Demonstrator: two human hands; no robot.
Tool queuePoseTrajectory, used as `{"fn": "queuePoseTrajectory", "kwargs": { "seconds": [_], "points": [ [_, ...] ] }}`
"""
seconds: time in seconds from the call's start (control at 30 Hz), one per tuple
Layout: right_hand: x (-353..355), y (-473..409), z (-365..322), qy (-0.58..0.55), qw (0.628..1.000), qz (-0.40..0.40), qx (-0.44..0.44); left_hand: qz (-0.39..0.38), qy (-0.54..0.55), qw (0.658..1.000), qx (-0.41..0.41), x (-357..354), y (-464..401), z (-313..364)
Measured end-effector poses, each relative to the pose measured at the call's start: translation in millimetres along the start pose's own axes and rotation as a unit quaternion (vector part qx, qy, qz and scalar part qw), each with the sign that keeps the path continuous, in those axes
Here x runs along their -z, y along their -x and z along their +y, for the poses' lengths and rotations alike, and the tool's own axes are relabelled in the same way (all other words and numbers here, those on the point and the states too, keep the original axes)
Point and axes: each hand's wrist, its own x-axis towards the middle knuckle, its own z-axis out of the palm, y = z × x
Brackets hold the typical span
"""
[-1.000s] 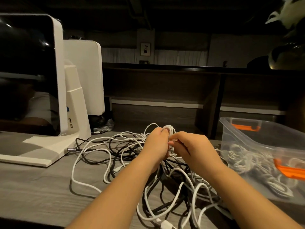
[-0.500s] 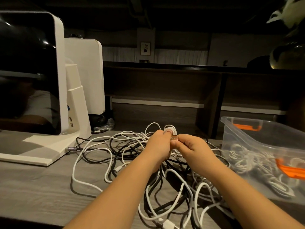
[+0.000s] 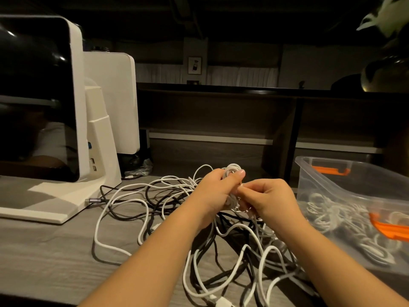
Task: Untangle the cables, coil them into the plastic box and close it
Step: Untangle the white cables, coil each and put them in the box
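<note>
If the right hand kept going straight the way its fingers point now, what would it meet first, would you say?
The right hand points left, toward the left hand. It would first meet the white cable coil that hand grips, almost at once; their depth looks about equal.

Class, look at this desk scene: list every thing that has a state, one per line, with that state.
plastic box: open, no lid on, coiled cables inside
white cable coil: partly wound, gripped
left hand: gripping the coil
right hand: pinching cable at the coil
cable tangle: loose, still knotted on the desk
monitor: screen dark
grey plug: plugged into the monitor base
</note>
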Motion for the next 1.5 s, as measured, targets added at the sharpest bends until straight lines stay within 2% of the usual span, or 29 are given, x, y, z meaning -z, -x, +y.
{"fn": "queuePoseTrajectory", "kwargs": {
  "seconds": [0.13,0.2,0.27,0.33,0.43,0.57,0.8,1.0,1.1,1.17,1.23,1.3,1.37,1.43,1.5],
  "points": [
    [1.7,0.6,2.4,0.100,0.989,-0.020,0.104,-0.003,0.091,0.996,0.015,3.1,0.8,3.7],
    [2.3,1.2,2.4,0.140,0.974,0.033,0.177,-0.009,0.141,0.990,0.020,2.5,1.8,5.7],
    [1.8,2.2,1.5,0.097,0.971,0.079,0.203,-0.019,0.173,0.984,0.028,-0.3,3.7,7.7],
    [1.2,2.5,0.1,0.034,0.985,0.075,0.154,-0.021,0.155,0.987,0.031,-1.7,3.8,5.9],
    [1.2,1.3,3.0,0.029,0.994,0.051,0.091,-0.010,0.079,0.997,0.020,-3.0,2.2,2.5],
    [-0.6,0.1,4.6,0.125,0.984,0.027,0.122,0.000,0.020,1.000,0.011,-4.2,0.9,0.1],
    [2.6,-1.1,3.2,0.176,0.971,-0.022,0.160,-0.039,0.081,0.991,0.104,2.2,2.5,1.4],
    [-0.1,-3.2,3.6,0.214,0.973,-0.027,0.087,-0.045,0.069,0.989,0.123,-1.7,0.2,-1.7],
    [3.7,-5.0,4.9,0.225,0.973,-0.030,0.050,-0.045,-0.030,0.995,0.083,-5.2,1.4,-1.4],
    [5.7,-5.3,5.5,0.228,0.972,-0.043,0.047,-0.043,-0.125,0.989,0.062,-4.4,2.0,-1.5],
    [6.5,-5.6,5.3,0.209,0.976,-0.044,0.047,-0.035,-0.168,0.985,0.029,-2.0,1.6,-0.4],
    [7.8,-6.9,6.0,0.133,0.990,-0.030,0.035,-0.022,-0.117,0.993,0.018,0.4,1.4,1.4],
    [9.6,-7.9,5.6,0.055,0.998,-0.030,0.017,-0.008,0.002,0.999,0.033,-0.2,3.1,5.2],
    [10.3,-7.6,6.2,0.050,0.997,-0.043,0.026,-0.007,0.092,0.994,0.061,-1.5,5.5,7.8],
    [8.3,-4.8,5.5,0.077,0.993,-0.049,0.069,0.007,0.075,0.995,0.068,-4.9,6.9,7.7]
  ]
}}
